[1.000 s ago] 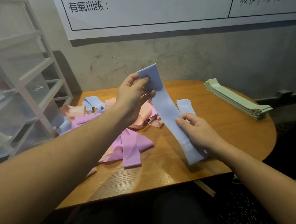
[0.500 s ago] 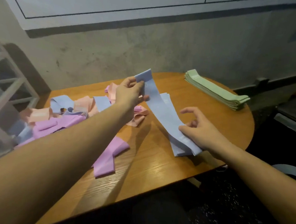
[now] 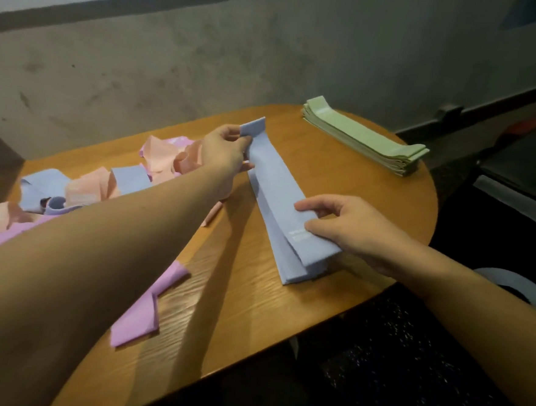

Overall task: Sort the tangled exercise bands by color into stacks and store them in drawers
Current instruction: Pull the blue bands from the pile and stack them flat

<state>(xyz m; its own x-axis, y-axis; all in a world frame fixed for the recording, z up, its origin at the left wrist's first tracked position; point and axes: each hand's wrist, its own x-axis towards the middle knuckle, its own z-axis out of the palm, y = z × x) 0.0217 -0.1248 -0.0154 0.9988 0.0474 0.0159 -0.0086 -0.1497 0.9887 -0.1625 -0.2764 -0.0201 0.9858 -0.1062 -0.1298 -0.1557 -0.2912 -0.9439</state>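
Our left hand [image 3: 224, 150] pinches the blue band's [image 3: 277, 187] far end; our right hand [image 3: 345, 230] grips the near end, on the blue stack [image 3: 290, 268]. It looks light, limp and stretchy, so we judge both ends the best hold.

Dim indoor light, seemingly from above. Arms cast soft dark shadows across the wooden table [image 3: 341, 182], which carries mild sheen. Slight motion blur overall; wide-angle bending at edges. Floor at right nearly black.
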